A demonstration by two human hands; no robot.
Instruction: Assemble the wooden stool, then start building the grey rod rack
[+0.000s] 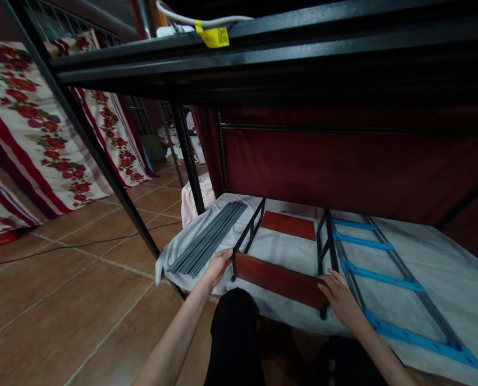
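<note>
Single view, from wearer's head, facing forward and down. Knee close at bottom; left hand, right hand near. Looks beneath upper shelf, across lower shelf, to red cloth behind.

1. Cloth-covered lower shelf, pale, wrinkled; from where I stand, runs centre to lower right.
2. Grey rods, side by side, left of centre.
3. Black-sided stand, mid-frame, reddish-brown front board along near edge.
4. Second board behind, same colour; loose or fixed, can't tell.
5. Blue-runged ladder-like piece, grey rails, lower right.
</note>
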